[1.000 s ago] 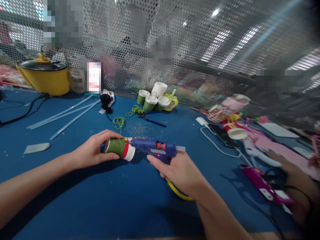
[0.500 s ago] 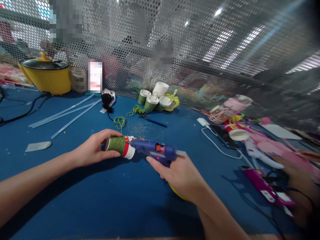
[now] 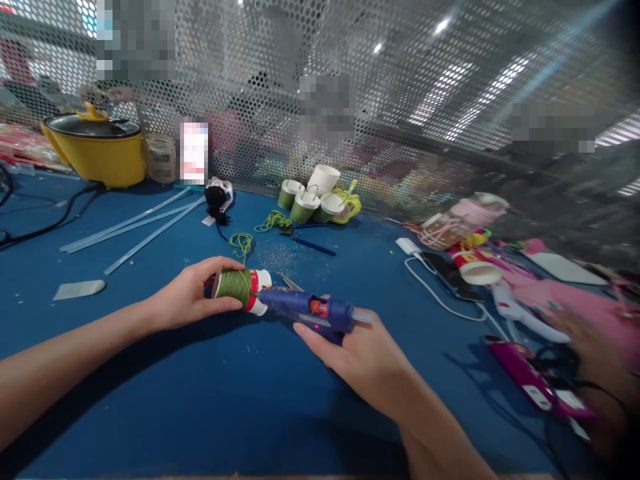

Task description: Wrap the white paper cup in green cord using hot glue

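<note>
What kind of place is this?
Probably a craft workshop: I see a glue gun, a yarn-wrapped cup and pliers on a blue table.

Left hand (image 3: 197, 293) bare and slim-fingered, left forearm (image 3: 85, 357) slender, smooth, uncovered to the view's edge, tapering toward the wrist (image 3: 156, 311), right hand (image 3: 369, 357) likewise bare, right forearm (image 3: 437, 420) uncovered as far as seen, nail detail too small to tell

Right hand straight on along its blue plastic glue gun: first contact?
The green-yarn-wrapped white-and-red paper cup in the left hand; nozzle may be touching it, depth unclear.
</note>
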{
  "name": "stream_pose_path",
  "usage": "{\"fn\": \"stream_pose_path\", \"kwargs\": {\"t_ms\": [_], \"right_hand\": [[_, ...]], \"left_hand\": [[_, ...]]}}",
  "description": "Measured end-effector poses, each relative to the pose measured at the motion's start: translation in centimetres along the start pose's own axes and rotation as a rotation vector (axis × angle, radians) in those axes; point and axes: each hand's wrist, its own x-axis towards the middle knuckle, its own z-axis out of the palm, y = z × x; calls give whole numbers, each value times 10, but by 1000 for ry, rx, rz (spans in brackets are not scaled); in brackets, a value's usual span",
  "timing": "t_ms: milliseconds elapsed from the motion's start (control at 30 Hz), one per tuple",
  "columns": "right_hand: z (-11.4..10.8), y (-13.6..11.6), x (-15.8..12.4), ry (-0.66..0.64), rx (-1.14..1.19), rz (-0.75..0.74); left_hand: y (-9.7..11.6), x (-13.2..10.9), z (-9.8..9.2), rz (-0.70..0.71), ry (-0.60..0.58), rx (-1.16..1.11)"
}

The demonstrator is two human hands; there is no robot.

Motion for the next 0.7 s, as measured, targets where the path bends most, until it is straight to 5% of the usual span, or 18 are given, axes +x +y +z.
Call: {"fn": "stream_pose_path", "kwargs": {"t_ms": [700], "right_hand": [[-1, -1, -2, -17, -6, 34]], "left_hand": [[-1, -1, 1, 51, 1, 58]]}}
